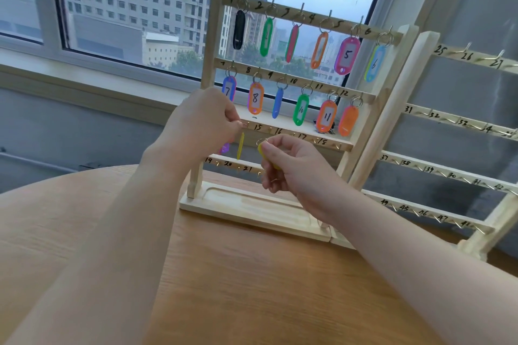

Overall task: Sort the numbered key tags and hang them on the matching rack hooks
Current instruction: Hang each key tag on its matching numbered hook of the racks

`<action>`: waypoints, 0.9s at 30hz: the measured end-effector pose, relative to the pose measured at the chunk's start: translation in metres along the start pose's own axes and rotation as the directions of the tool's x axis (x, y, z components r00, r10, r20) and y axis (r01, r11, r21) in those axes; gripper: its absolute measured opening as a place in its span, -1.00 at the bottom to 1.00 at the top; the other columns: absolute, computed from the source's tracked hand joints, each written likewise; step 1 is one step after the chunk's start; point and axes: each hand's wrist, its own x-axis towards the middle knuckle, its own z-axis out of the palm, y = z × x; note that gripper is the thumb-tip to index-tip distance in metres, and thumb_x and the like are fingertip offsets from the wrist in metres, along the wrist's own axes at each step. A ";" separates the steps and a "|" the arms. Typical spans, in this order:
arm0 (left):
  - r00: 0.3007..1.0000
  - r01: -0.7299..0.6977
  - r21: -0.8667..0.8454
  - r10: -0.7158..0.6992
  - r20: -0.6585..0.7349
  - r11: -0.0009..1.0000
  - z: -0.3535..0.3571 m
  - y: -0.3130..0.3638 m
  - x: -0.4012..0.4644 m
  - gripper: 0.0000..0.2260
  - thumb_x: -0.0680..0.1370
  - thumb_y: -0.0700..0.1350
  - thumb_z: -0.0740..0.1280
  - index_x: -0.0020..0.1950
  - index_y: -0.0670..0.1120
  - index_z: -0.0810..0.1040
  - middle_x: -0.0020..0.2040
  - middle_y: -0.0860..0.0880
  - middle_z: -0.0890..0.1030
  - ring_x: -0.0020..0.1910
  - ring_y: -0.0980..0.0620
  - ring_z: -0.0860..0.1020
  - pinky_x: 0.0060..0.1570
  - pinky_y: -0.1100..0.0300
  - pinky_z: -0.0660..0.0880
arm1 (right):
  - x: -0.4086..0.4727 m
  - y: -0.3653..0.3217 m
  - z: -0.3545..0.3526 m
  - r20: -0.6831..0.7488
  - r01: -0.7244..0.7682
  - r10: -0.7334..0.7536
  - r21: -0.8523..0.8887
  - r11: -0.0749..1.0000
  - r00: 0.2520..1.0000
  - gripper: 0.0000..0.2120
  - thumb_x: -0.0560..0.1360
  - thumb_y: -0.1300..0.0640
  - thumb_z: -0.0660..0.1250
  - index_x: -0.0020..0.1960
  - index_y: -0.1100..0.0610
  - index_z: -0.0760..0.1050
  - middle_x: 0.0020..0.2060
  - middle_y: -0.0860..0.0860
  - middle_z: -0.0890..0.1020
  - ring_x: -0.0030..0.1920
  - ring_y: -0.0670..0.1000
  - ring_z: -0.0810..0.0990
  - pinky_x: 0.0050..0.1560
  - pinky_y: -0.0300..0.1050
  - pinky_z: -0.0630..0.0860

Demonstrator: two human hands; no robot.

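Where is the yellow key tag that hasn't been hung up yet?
The yellow key tag is pinched in the right hand, in front of the left rack, just below the bare hooks marked 15 and 16.

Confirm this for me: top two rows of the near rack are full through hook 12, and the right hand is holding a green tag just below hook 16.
One detail is off: the tag in the right hand is yellow, not green, as the head view shows. The rest stands: the near rack carries tags on hooks 1 to 12, and the hand holds its tag just below hook 16.
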 end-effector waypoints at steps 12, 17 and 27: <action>0.999 0.004 0.032 -0.003 -0.040 0.999 -0.008 -0.005 0.001 -0.91 0.56 -0.05 0.42 -0.11 0.06 0.72 -0.24 0.06 0.66 -0.18 0.07 0.64 -0.01 -0.04 0.64 | 0.025 -0.001 0.037 -0.241 -0.003 0.031 0.116 0.993 0.970 -0.89 0.66 0.12 0.30 0.01 0.10 0.58 -0.36 0.02 0.55 -0.43 0.03 0.55 -0.45 -0.17 0.40; 1.000 0.002 0.026 -0.002 -0.018 1.000 -0.010 -0.007 0.002 -0.92 0.56 -0.03 0.43 -0.08 0.05 0.72 -0.24 0.08 0.64 -0.19 0.08 0.65 -0.01 -0.03 0.63 | 0.029 -0.008 0.050 -0.331 -0.012 0.056 0.134 0.991 0.942 -0.87 0.66 0.09 0.29 0.06 0.10 0.60 -0.35 0.00 0.58 -0.46 -0.01 0.55 -0.48 -0.22 0.42; 1.000 0.017 0.020 -0.017 0.013 1.000 -0.013 -0.007 0.000 -0.92 0.55 -0.04 0.44 -0.11 0.08 0.72 -0.25 0.08 0.67 -0.18 0.08 0.66 -0.01 -0.03 0.63 | 0.030 -0.002 0.063 -0.468 -0.052 0.093 0.100 0.994 0.879 -0.81 0.65 0.12 0.28 -0.10 0.10 0.59 -0.33 -0.02 0.68 -0.48 -0.02 0.63 -0.38 -0.15 0.51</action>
